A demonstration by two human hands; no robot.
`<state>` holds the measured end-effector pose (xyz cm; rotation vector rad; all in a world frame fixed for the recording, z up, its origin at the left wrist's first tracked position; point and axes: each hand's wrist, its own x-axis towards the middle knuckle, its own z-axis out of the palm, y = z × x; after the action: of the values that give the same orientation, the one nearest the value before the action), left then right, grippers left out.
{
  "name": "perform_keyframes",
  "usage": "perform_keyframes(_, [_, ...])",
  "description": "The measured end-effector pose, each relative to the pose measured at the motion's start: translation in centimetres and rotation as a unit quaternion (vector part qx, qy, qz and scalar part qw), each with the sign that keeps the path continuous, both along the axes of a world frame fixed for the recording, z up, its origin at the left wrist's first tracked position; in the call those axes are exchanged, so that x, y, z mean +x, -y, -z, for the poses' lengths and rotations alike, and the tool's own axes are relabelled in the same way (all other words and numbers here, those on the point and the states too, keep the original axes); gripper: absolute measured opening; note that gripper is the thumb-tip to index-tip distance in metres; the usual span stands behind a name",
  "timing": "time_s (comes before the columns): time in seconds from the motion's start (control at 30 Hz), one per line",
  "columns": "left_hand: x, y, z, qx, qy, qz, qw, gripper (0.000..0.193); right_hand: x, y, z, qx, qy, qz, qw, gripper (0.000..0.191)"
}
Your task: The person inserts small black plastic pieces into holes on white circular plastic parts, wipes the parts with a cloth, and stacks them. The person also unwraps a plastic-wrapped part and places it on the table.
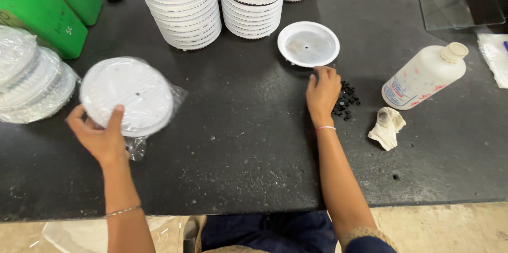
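Observation:
My left hand [99, 136] holds a round white plastic disc [127, 95] wrapped in a clear plastic bag, lifted a little above the dark table [238, 142]. My right hand [321, 93] rests palm down on the table, fingers together and holding nothing, its fingertips just below a single white disc [308, 44] that lies flat. A small pile of black pieces [346, 102] lies right beside that hand.
Tall stacks of white discs [182, 7] stand at the back. Bagged discs [29, 81] lie at the left by green containers [39, 7]. A white bottle [423, 76], a crumpled cloth [387, 127] and a glass sheet [457, 2] are at the right.

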<state>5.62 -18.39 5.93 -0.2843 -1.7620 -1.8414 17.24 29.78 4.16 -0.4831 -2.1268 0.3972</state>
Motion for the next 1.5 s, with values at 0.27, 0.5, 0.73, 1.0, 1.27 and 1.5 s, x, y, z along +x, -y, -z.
perform_keyframes(0.27, [9.1,-10.2,-2.9,-0.147,0.033,-0.066,0.986,0.058,1.9,12.2,-4.4,-0.202,0.038,-0.393,0.896,0.054])
perform_keyframes(0.5, [14.0,-12.9,-7.6,-0.204,-0.016,0.168,0.964,0.042,4.3,16.9,-8.9,-0.202,0.075,-0.499,0.839,0.092])
perform_keyframes(0.73, [13.8,-12.5,-9.5,-0.215,0.053,0.209,0.952,0.041,7.0,16.4,-11.0,-0.267,0.108,-0.5,0.817,0.058])
perform_keyframes(1.0, [15.2,-13.6,-10.2,-0.24,0.025,0.145,0.96,0.011,8.5,17.3,-11.3,-0.244,0.018,-0.41,0.879,0.016])
perform_keyframes(1.27, [14.2,-12.5,-9.2,-0.136,0.015,0.1,0.985,0.007,10.1,16.4,-10.7,-0.349,0.002,-0.405,0.845,0.007])
perform_keyframes(1.5, [14.3,-11.0,-11.3,-0.208,0.04,0.239,0.948,0.026,9.8,16.3,-11.8,-0.394,0.017,-0.398,0.828,0.037])
